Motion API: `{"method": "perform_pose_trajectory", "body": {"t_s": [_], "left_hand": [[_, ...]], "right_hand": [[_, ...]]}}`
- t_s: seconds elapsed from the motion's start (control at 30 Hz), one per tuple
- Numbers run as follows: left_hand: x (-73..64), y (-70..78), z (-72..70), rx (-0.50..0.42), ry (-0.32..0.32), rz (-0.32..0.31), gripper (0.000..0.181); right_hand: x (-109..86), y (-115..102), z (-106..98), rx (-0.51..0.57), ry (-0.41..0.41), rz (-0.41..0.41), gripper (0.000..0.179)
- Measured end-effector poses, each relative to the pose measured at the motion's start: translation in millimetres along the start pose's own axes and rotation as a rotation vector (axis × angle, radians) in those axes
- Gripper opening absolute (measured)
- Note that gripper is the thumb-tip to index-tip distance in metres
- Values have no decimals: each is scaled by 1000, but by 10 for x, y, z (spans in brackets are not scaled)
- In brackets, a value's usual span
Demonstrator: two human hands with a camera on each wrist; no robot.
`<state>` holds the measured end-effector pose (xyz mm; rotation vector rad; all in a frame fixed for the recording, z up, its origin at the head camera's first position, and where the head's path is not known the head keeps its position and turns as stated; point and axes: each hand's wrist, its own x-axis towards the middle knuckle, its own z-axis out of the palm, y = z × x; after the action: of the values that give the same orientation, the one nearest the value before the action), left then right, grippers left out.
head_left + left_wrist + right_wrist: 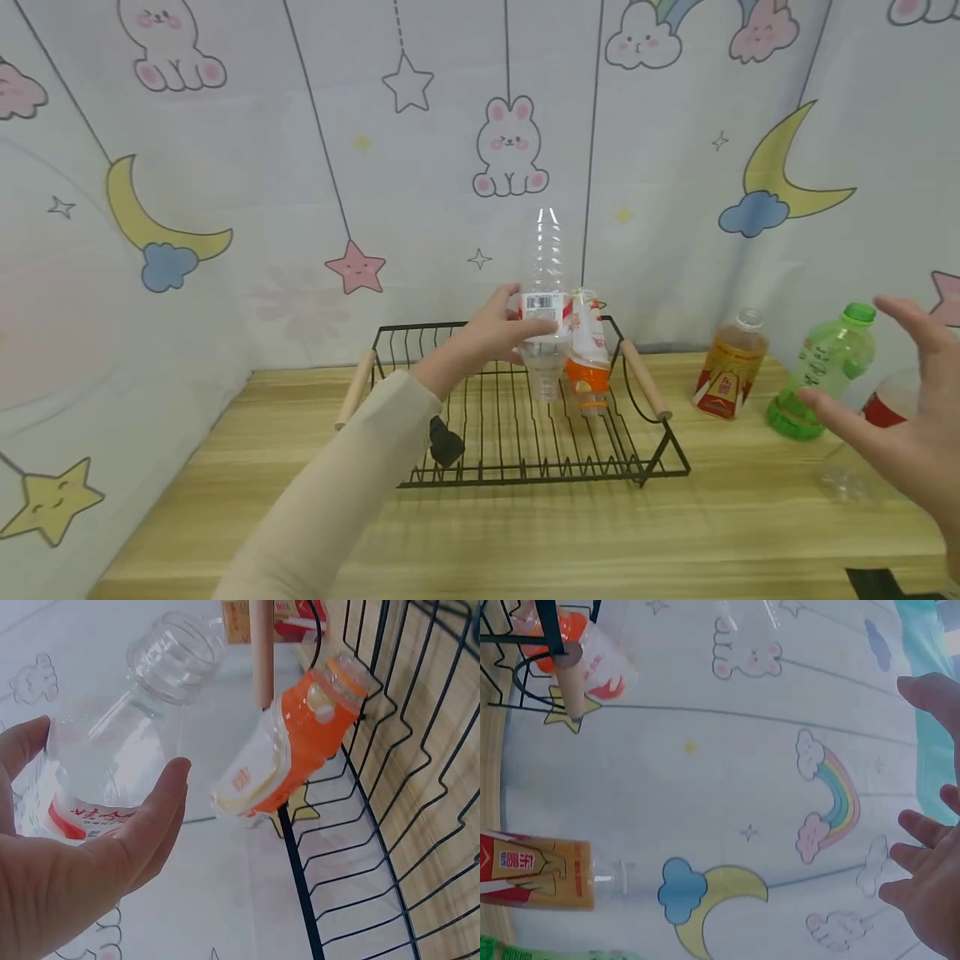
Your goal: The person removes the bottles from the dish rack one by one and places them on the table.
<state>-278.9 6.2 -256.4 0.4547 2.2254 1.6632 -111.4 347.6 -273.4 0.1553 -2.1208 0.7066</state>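
My left hand [487,333] grips a clear plastic bottle [549,258] round its red-and-white label, thumb on one side and fingers on the other. The bottle is held upside down, neck lowest, over the black wire dish rack [517,481]. Just right of it, a bottle with an orange-and-white label [588,367] stands neck down in the rack, tilted. In the left wrist view the held clear bottle [120,750] looks apart from the orange-labelled one [300,742]. My right hand [926,408] is raised at the right edge with fingers spread, holding nothing.
Right of the rack stand a bottle with a yellow-and-red label [727,371], a green bottle [821,375] and a clear bottle [843,479] partly behind my right hand. The rack has wooden handles [645,379]. A patterned curtain [300,192] hangs behind the wooden table [525,550].
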Motion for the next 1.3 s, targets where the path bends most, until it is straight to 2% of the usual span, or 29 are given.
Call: {"method": "perform_pose_trajectory", "body": {"t_s": [0.1,0.17,0.23,0.4,0.6,0.8,1.03,1.3], "left_hand": [[-132,13,25,-2,-69,4,84],[-219,-2,52,-9,-118,10,81],[-315,-17,85,-9,-163,12,80],[-557,-53,203,-19,-272,22,76],[-810,-117,341,2,-367,-13,73],[-967,-178,403,23,-418,-50,73],[-1044,-247,482,-9,-492,-62,65],[-1086,-324,547,-5,-548,-85,63]], "right_hand": [[18,-165,83,82,-97,-78,92],[28,-257,134,96,-170,-141,98],[34,-340,195,109,-224,-234,91],[16,-499,362,124,-283,-472,87],[-55,-644,463,129,-311,-654,75],[-145,-753,531,142,-316,-746,67],[-255,-768,616,104,-341,-804,61],[-355,-746,741,51,-439,-884,57]]}}
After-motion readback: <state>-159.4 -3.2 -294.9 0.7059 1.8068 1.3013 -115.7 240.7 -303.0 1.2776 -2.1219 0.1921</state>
